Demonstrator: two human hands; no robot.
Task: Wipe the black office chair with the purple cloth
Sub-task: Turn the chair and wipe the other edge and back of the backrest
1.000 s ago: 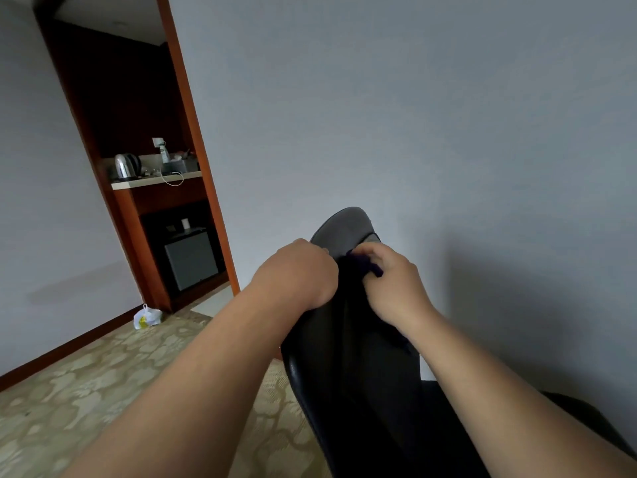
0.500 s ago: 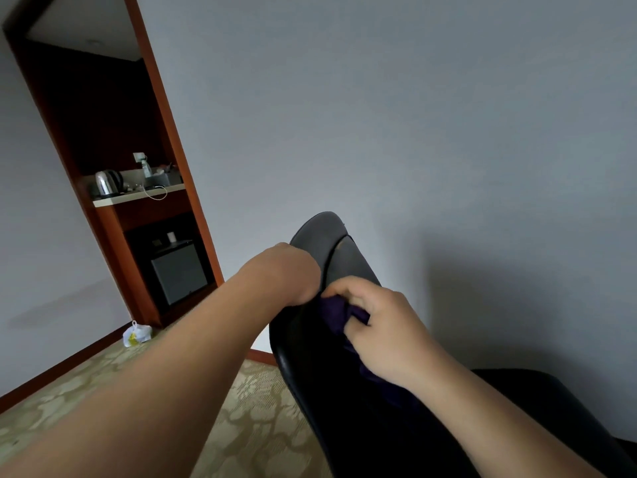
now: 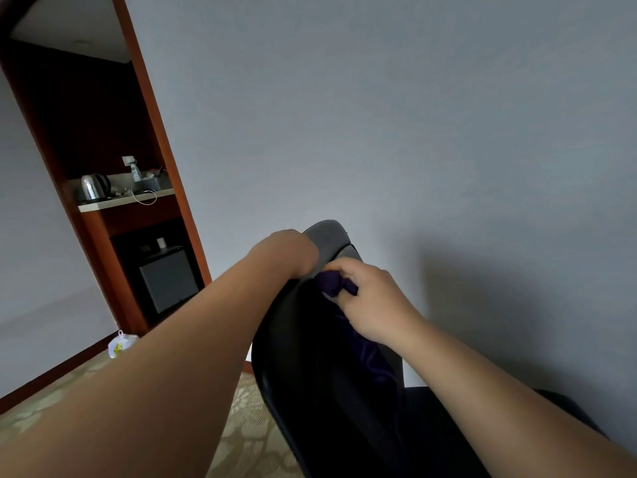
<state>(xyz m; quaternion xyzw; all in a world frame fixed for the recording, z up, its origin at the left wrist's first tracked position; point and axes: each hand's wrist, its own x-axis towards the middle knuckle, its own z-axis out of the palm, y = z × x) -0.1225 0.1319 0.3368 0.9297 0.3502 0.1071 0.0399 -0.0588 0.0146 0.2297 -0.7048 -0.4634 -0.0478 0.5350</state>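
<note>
The black office chair (image 3: 310, 367) fills the lower middle, its tall backrest edge-on to me and its rounded top near the grey wall. My left hand (image 3: 289, 253) is closed around the left side of the backrest near the top. My right hand (image 3: 368, 301) clutches the bunched purple cloth (image 3: 332, 282) against the backrest's front face, just below the top. More of the cloth trails down under my right wrist. The chair's seat shows dark at the lower right.
A grey wall (image 3: 413, 132) stands right behind the chair. At left, a wood-framed niche (image 3: 151, 132) holds a kettle (image 3: 90, 186) on a shelf and a small fridge (image 3: 169, 281) below. A white bag (image 3: 120, 345) lies on the patterned carpet (image 3: 248, 426).
My right hand with the cloth slid down the backrest from its top edge, then rose a little. My left hand kept its hold near the top. The camera view shifted.
</note>
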